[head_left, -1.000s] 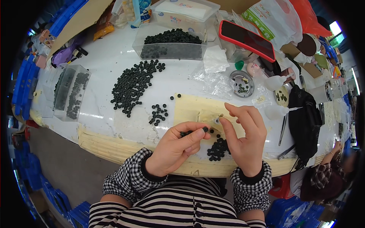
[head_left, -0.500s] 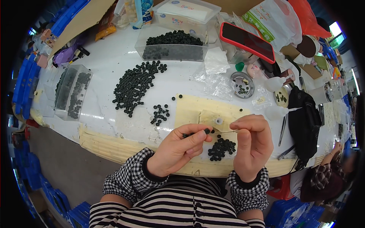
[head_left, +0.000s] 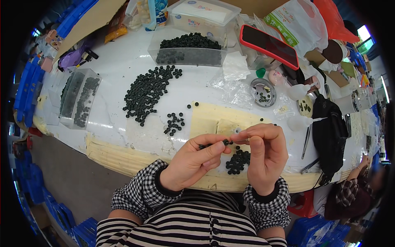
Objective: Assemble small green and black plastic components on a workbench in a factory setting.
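Note:
My left hand (head_left: 195,157) pinches small round black pieces (head_left: 226,142) between thumb and forefinger, and more of them peek out behind the fingers. My right hand (head_left: 268,153) has its thumb and fingertips closed close beside them, on a thin pale rod that is mostly hidden now. Right below the hands lies a small pile of black pieces (head_left: 237,162) on the yellowish table covering. Just beyond the fingertips stands a block (head_left: 224,127) wrapped in yellowish material, with a small whitish piece on top.
A larger heap of black pieces (head_left: 147,92) and a smaller cluster (head_left: 175,124) lie left of centre. Clear boxes of such pieces stand at the back (head_left: 189,57) and left (head_left: 80,99). A red-edged phone (head_left: 269,46), tweezers (head_left: 306,142) and a black pouch (head_left: 329,136) are rightward.
My right hand has moved left, nearer the left fingertips. The thin rod that showed between the hands is now mostly covered. My left hand has hardly moved.

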Available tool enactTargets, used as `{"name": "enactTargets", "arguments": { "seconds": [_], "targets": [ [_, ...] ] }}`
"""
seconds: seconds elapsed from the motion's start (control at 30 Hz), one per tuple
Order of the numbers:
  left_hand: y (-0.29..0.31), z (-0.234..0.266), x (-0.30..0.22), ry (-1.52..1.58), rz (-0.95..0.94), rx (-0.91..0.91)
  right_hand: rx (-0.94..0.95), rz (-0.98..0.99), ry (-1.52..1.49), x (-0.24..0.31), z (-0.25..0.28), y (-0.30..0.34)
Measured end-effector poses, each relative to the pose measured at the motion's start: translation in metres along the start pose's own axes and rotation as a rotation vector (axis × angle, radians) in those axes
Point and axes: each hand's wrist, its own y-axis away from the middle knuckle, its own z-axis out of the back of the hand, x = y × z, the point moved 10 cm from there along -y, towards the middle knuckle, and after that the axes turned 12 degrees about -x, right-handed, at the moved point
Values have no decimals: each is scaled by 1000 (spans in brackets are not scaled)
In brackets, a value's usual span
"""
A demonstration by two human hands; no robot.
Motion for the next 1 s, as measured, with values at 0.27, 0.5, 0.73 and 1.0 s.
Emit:
{"name": "enactTargets", "arguments": {
  "seconds": [0.27, 0.5, 0.73, 1.0],
  "targets": [
    [-1, 2, -1, -6, -9, -5, 0, 35, 22, 1, -1, 1],
    [-1, 4, -19, -168, -218, -75, -185, 162, 255, 6, 27, -7],
    [8, 3, -42, -483, -456, -224, -5, 410, 729, 10, -1, -8],
    [21, -4, -63, -799, -779, -262, 37, 426, 718, 29, -7, 9]
  ]
}}
